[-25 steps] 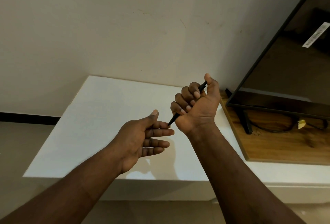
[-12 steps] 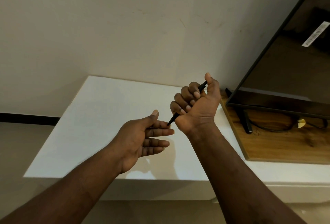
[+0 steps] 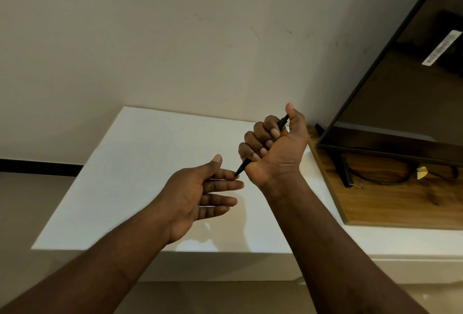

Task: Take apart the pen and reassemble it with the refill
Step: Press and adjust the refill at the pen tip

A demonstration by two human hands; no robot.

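Pen (image 3: pixel 241 167) fisted in our right grip (image 3: pixel 273 146); left grip (image 3: pixel 198 193) spread flat at its tip. Risk: loosened parts slip past, roll off bench (image 3: pixel 140 163).

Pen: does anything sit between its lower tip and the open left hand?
Nothing visible does. The right hand grips the pen in a fist, and its lower tip appears to meet the left hand at the index fingertip.

Beige wall (image 3: pixel 175 38) – white table (image 3: pixel 140 163), wooden board (image 3: pixel 390 203) – dark screen (image 3: pixel 411 103)
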